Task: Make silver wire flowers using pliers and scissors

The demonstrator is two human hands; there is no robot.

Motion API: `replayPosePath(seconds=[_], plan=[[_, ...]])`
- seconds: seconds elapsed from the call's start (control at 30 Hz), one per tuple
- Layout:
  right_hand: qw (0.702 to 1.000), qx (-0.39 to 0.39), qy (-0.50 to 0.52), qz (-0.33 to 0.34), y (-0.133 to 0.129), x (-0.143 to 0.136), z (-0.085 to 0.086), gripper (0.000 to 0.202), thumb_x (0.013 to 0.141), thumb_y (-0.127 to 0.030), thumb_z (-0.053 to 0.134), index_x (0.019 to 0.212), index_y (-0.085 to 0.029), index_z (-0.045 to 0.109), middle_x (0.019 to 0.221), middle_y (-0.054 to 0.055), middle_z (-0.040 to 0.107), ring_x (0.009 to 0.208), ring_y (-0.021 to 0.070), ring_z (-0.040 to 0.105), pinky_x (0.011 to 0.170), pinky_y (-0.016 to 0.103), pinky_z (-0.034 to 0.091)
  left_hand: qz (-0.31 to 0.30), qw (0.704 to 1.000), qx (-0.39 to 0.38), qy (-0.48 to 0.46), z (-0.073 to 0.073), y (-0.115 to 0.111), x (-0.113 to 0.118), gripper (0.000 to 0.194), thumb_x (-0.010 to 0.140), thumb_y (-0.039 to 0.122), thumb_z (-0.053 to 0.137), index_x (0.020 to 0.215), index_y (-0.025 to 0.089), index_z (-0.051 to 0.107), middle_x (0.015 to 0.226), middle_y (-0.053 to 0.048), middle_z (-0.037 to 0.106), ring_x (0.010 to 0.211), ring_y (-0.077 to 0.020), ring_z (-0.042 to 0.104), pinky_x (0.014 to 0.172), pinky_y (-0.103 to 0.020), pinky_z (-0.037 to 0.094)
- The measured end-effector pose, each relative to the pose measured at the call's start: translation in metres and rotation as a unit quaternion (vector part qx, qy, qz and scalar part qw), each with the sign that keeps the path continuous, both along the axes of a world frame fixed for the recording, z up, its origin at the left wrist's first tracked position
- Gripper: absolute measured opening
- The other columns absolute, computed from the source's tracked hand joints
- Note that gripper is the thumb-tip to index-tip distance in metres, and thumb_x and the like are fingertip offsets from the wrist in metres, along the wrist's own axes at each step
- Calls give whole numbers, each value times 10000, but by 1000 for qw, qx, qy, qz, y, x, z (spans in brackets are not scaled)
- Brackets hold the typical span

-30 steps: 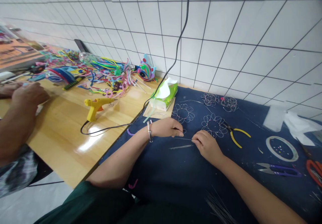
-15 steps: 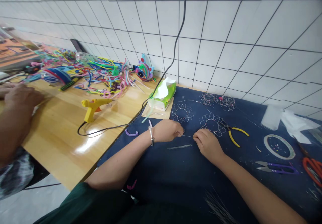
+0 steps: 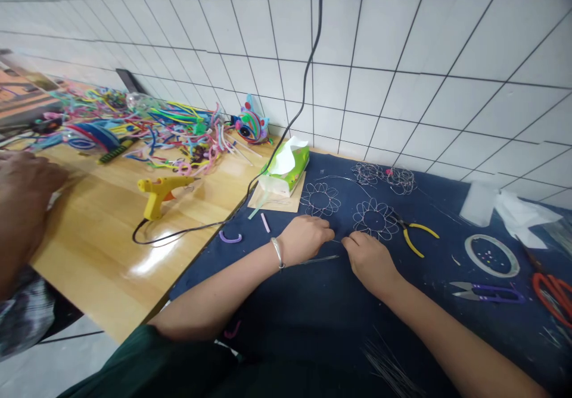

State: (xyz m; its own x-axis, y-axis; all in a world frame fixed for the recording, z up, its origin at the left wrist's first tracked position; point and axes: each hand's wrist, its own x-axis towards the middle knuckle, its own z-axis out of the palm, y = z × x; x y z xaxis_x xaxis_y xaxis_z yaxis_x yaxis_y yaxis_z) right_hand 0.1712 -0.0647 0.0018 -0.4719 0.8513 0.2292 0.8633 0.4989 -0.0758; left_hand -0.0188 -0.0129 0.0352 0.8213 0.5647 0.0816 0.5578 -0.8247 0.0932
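Note:
My left hand [image 3: 308,238] and my right hand [image 3: 369,258] are close together above the dark blue cloth [image 3: 286,320]. Both are closed in a pinch on a thin wire [image 3: 337,241], of which only a short stretch shows between the fingertips. Just beyond them lie two flower-shaped wire rings, one wire flower [image 3: 320,199] on the left and another wire flower [image 3: 375,218] on the right. Pliers with yellow handles [image 3: 415,237] touch the right flower's edge. Below my left hand lie several straight wires [image 3: 320,259].
A tissue pack [image 3: 286,168] sits at the cloth's left edge, near a yellow glue gun [image 3: 158,192]. Purple snips [image 3: 489,292], a round dish rim [image 3: 471,246] and red-handled scissors [image 3: 552,294] lie right. Another person's hand [image 3: 29,189] is far left; loose wires [image 3: 388,365] lie in front.
My left hand has moved right, closer to my right hand, so less wire shows between them. The whole view has shifted slightly.

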Motion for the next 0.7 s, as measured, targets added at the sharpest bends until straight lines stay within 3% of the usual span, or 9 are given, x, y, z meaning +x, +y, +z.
replayPosePath(seconds=[0.23, 0.4, 0.57, 0.7], plan=[[997, -33, 65, -36, 4, 2, -2, 204, 806, -97, 434, 846, -193, 609, 778, 35, 579, 797, 148, 520, 736, 253, 386, -1, 999, 53, 8, 5, -7, 7, 123, 808, 140, 454, 745, 160, 557, 718, -61, 547, 760, -195, 470, 661, -318, 329], [973, -82, 203, -66, 9, 5, 0, 170, 798, -155, 470, 830, -219, 623, 783, 7, 599, 751, 127, 543, 697, 246, 403, 47, 997, 57, -17, 3, -9, 10, 110, 788, 143, 455, 767, 156, 562, 723, -70, 547, 754, -200, 476, 675, -324, 348], [906, -158, 376, -116, 13, 7, 0, 115, 748, -264, 536, 780, -237, 644, 751, -10, 621, 705, 144, 558, 680, 291, 420, 104, 986, -24, -128, -6, -6, 11, 176, 816, 165, 424, 828, 170, 600, 752, -59, 589, 771, -181, 518, 707, -303, 384], [822, -247, 494, -137, 12, 6, 0, 164, 738, -328, 556, 811, -202, 632, 699, 4, 612, 632, 139, 555, 614, 289, 443, 145, 925, -188, -295, -20, -3, 16, 152, 812, 195, 467, 810, 179, 618, 808, -23, 628, 768, -140, 551, 717, -257, 410]])
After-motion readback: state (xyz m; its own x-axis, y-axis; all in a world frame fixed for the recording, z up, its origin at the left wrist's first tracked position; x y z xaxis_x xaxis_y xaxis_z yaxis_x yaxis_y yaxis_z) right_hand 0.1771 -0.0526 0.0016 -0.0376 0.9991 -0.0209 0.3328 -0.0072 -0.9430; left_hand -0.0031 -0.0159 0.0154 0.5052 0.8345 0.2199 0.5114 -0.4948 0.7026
